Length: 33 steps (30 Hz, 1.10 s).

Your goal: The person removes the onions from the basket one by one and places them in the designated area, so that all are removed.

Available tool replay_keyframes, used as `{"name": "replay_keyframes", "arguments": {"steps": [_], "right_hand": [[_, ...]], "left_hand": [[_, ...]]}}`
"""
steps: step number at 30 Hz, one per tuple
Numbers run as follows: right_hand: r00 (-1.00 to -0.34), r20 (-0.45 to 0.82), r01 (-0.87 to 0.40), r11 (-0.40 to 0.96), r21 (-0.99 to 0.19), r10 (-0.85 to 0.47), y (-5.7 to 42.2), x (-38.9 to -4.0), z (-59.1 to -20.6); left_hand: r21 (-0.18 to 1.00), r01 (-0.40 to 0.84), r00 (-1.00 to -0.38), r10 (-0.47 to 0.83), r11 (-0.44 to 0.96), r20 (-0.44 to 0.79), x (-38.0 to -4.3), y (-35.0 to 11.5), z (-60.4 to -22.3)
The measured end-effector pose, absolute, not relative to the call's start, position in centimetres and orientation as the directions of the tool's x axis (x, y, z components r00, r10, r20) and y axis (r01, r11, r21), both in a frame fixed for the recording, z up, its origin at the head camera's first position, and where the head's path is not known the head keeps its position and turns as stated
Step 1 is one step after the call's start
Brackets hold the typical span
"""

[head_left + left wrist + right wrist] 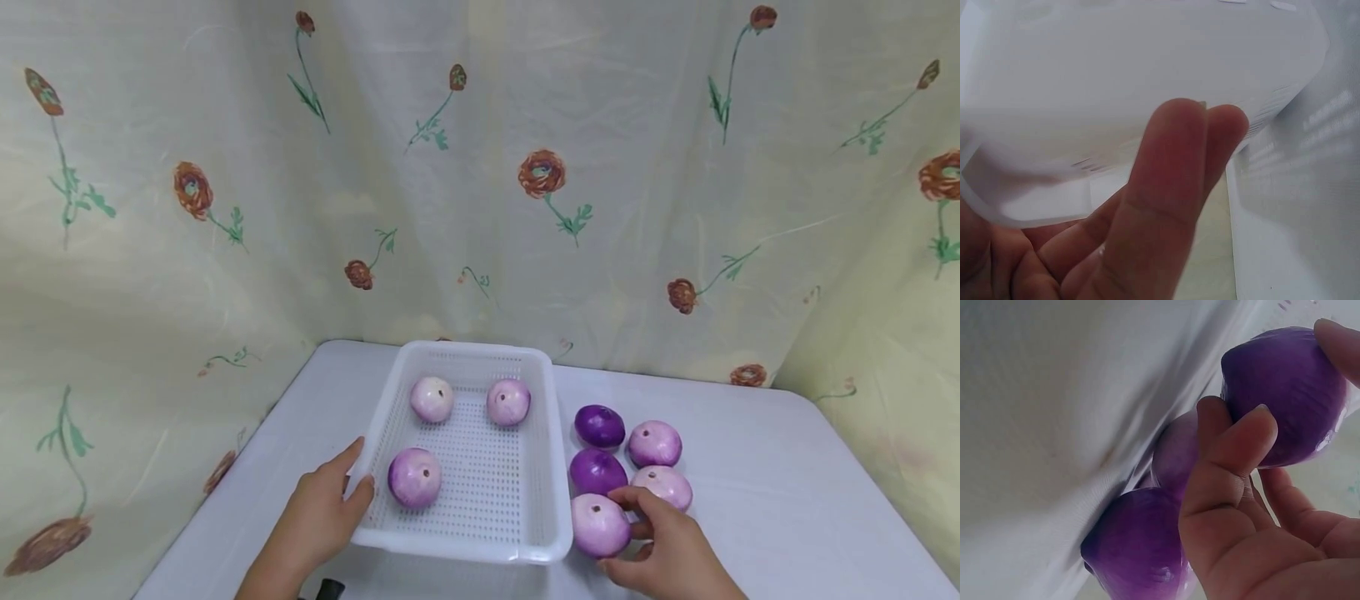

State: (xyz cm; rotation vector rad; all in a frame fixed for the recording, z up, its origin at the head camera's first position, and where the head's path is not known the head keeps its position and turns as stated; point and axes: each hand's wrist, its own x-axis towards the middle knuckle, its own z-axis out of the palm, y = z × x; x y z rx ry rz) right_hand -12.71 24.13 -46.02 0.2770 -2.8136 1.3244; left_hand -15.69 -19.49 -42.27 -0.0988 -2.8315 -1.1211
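Observation:
A white plastic basket [483, 546] with perforated walls sits on the table with three purple onions inside: one at back left [432, 400], one at back right [508, 402] and one at front left [415, 478]. My left hand [318, 512] grips its left rim, thumb over the edge; in the left wrist view, fingers [1169, 181] lie along the outer wall. Just right of the basket's front corner, my right hand [667, 542] holds a purple onion [600, 526] between thumb and fingers. The right wrist view shows this onion [1285, 394] above other onions [1138, 544].
Behind the held onion, several more onions cluster on the table: two dark purple ones [599, 427] on the left, two paler ones [655, 443] on the right. A flowered curtain [480, 208] surrounds the white table [780, 500]. A black object [330, 590] shows at the front edge.

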Motion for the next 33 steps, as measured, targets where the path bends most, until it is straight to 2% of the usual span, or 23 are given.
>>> {"name": "replay_keyframes", "arguments": {"steps": [9,33], "right_hand": [[-0.986,0.048,-0.136,0.622,-0.771,-0.157,24.1,-12.8,-46.38],[-0.983,0.087,-0.171,0.621,-0.765,-0.164,24.26,-12.58,-46.75]], "left_hand": [[0.678,0.089,-0.994,0.025,0.73,0.103,-15.78,-19.42,-42.26],[0.668,0.081,-0.995,0.025,0.74,0.093,-15.8,-19.29,-42.22]]}}
